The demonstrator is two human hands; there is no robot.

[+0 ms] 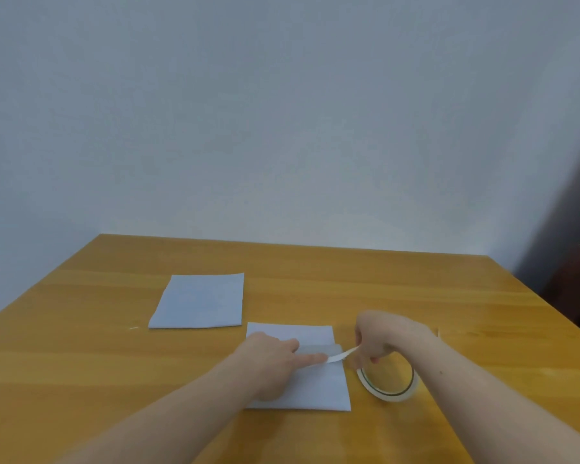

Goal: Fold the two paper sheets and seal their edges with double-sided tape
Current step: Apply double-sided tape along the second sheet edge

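Note:
Two white paper sheets lie on a wooden table (114, 363). The far sheet (198, 301) lies folded and flat, left of centre. The near sheet (322, 386) lies under my left hand (275, 360), whose index finger presses on the paper beside a strip of tape (340, 356). My right hand (379, 339) pinches that strip, which stretches from the fingertip up to the right. The tape roll (387, 385) lies flat on the table just right of the near sheet, partly hidden by my right wrist.
A pale wall stands behind the table's far edge (282, 244). A dark door (576, 262) shows at the right. Bare wood surrounds the two sheets.

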